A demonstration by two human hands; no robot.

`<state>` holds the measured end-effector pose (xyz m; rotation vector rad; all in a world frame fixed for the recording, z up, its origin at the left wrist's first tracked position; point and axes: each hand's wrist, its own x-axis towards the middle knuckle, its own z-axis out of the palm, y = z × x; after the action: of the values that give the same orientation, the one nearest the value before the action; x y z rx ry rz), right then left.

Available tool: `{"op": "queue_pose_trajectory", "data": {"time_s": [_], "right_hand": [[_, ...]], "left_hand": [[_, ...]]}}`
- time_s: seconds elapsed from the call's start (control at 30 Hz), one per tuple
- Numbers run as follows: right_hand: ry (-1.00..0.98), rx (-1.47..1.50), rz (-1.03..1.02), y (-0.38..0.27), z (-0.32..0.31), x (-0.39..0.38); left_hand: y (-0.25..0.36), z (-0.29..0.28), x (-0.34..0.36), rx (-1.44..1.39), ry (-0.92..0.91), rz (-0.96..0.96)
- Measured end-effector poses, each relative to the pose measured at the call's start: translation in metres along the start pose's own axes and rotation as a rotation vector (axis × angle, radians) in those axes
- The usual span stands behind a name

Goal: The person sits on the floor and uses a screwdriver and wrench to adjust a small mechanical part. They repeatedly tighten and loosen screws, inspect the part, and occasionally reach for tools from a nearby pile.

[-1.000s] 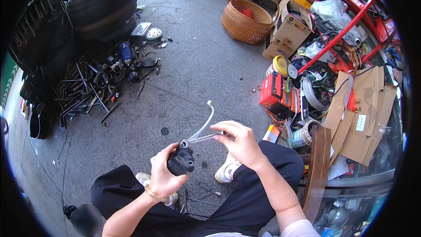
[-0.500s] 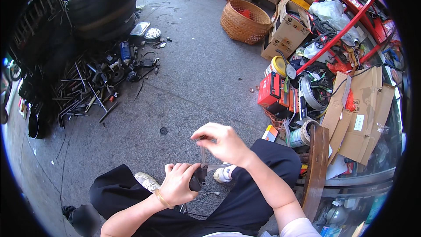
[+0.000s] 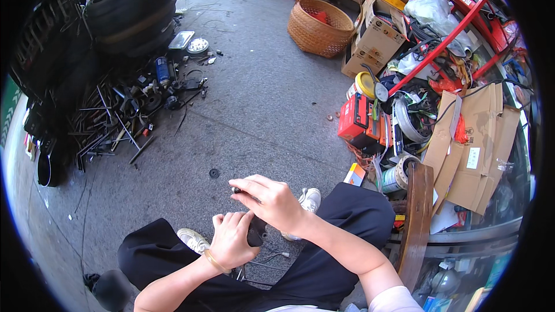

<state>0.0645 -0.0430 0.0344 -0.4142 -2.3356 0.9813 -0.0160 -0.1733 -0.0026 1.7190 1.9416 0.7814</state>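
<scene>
My left hand (image 3: 232,238) is wrapped round a dark, blocky metal part (image 3: 256,234), held between my knees. Part of that piece is hidden behind my fingers. Just above and partly over it, my right hand (image 3: 270,201) pinches a small dark metal piece with a rounded end (image 3: 235,190). Its end sticks out to the left past my fingertips; the rest is covered, so I cannot tell its kind. Both hands are close together, the right wrist crossing over the part.
A black ring (image 3: 214,173) lies on the floor beyond my hands. Scattered tools (image 3: 118,118) and stacked tyres (image 3: 133,11) are at left. A wicker basket (image 3: 317,37), a red-and-black battery (image 3: 357,120), flattened cardboard (image 3: 483,144) and a wooden plank (image 3: 417,225) stand right.
My right hand has moved left and lower, its pinched piece now pointing left. The upright shaft and pale lever seen by the dark part before are now out of sight.
</scene>
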Motion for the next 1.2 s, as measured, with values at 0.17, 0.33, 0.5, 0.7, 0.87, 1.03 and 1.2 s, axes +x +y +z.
{"op": "queue_pose_trajectory", "data": {"time_s": [0.17, 0.33, 0.5, 0.7, 0.87, 1.03, 1.2], "right_hand": [[-0.028, -0.06, -0.166, 0.001, 0.001, -0.006], [0.012, -0.028, -0.282, -0.003, 0.001, -0.009], [0.003, 0.052, -0.337, -0.005, -0.003, -0.009], [-0.009, -0.055, -0.465, -0.011, -0.006, -0.016], [0.129, 0.015, -0.323, -0.005, -0.015, -0.011], [0.206, 0.098, 0.015, 0.008, -0.029, -0.003], [0.151, 0.256, 0.339, 0.019, -0.043, 0.003]], "left_hand": [[0.0, 0.0, 0.003, -0.036, -0.056, -0.062], [-0.004, -0.003, 0.007, -0.094, -0.068, -0.179], [-0.025, 0.006, 0.006, -0.21, -0.019, -0.258], [-0.019, -0.007, 0.011, -0.422, 0.147, -0.369], [-0.015, -0.019, 0.014, -0.438, 0.231, -0.345], [-0.014, -0.023, 0.012, -0.414, 0.192, -0.359], [-0.006, -0.028, 0.009, -0.285, 0.15, -0.205]]}}
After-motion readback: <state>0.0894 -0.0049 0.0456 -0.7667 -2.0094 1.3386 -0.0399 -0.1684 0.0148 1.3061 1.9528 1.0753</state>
